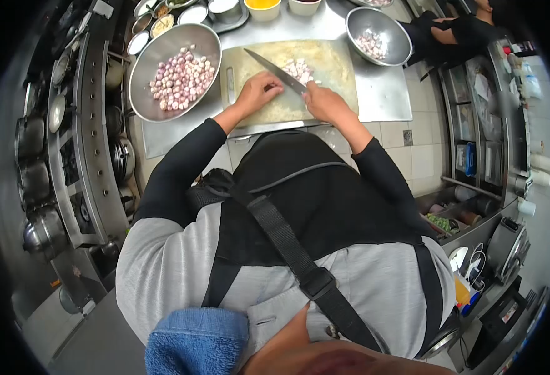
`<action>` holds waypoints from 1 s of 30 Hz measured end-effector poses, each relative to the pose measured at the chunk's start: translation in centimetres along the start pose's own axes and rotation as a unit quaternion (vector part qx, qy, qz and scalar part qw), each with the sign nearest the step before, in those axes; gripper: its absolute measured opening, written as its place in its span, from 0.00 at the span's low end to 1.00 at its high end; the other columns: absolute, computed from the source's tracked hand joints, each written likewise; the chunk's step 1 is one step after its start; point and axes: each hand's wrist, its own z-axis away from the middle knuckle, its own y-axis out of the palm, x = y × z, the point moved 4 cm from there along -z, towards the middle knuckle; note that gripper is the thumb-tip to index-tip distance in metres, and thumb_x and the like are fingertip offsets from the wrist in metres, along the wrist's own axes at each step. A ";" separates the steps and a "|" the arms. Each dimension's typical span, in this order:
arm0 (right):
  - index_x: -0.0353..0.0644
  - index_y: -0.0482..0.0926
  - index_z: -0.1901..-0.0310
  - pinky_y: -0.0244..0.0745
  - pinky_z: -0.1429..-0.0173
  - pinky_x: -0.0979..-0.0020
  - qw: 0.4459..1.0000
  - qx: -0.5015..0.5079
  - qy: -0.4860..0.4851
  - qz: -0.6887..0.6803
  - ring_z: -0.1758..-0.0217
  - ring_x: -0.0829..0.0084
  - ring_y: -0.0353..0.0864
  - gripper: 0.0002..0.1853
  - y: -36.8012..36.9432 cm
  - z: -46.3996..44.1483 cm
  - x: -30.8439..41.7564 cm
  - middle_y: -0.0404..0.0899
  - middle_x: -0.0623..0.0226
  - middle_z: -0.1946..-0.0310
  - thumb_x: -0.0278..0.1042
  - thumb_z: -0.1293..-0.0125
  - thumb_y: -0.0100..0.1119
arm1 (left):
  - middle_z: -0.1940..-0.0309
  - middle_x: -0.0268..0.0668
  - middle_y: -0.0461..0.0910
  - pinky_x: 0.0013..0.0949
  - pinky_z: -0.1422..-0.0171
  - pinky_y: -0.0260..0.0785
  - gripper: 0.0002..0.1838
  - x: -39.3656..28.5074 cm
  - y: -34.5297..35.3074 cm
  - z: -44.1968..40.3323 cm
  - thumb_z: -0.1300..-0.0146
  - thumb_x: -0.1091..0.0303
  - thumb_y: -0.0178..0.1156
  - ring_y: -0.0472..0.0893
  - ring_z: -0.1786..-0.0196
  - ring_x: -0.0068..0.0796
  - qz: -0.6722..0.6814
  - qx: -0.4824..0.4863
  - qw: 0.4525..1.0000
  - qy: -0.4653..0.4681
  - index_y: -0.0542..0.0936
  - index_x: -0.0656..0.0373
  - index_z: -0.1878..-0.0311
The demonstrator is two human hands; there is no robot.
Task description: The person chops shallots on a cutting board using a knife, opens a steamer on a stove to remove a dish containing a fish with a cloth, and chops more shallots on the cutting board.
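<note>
My right hand (pixel 326 102) is closed around the handle of a large knife (pixel 275 70), whose blade points to the upper left over a worn cutting board (pixel 253 62). Chopped shallot pieces (pixel 299 70) lie on the board just beyond the blade. Beside the knife, my left hand (pixel 259 90) rests over the board with its fingers bent together; what they hold, if anything, is too small to make out. At the left, a large steel bowl (pixel 138 81) holds whole peeled shallots (pixel 181 78). A second steel bowl (pixel 401 44) at the right contains chopped pieces (pixel 371 45).
Small containers, a yellow-filled tub (pixel 263 9) and a dark-filled tub (pixel 305 6) line the far edge of the steel table (pixel 381 100). Metal shelves (pixel 93 150) with pots stand at the left. Another person (pixel 453 34) in dark clothes is at the upper right.
</note>
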 end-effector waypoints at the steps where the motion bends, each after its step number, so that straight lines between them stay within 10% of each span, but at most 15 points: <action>1: 0.36 0.71 0.47 0.76 0.49 0.43 1.000 -0.018 -0.004 0.003 0.53 0.39 0.83 0.17 0.1 0.2 0.2 0.83 0.39 0.58 0.42 0.25 0.49 | 0.64 0.33 0.83 0.27 0.62 0.72 0.08 -0.4 -0.2 0.0 0.34 0.66 0.69 0.78 0.68 0.20 -0.020 -0.037 0.998 0.044 0.87 0.61 0.57; 8: 0.36 0.73 0.47 0.80 0.50 0.49 0.995 -0.026 -0.001 0.093 0.54 0.45 0.86 0.14 -1.1 0.6 3.0 0.85 0.40 0.58 0.28 0.30 0.42 | 0.63 0.38 0.85 0.30 0.59 0.77 0.06 -1.0 0.5 0.8 0.36 0.70 0.68 0.84 0.64 0.29 -0.023 -0.068 0.996 0.057 0.86 0.61 0.58; 30: 0.36 0.74 0.46 0.79 0.47 0.49 0.999 0.003 -0.005 0.049 0.53 0.44 0.86 0.15 2.1 -4.5 2.3 0.85 0.40 0.57 0.31 0.30 0.44 | 0.62 0.38 0.85 0.31 0.57 0.78 0.06 0.3 1.0 0.8 0.37 0.73 0.67 0.84 0.62 0.30 -0.049 -0.086 0.990 0.101 0.85 0.61 0.57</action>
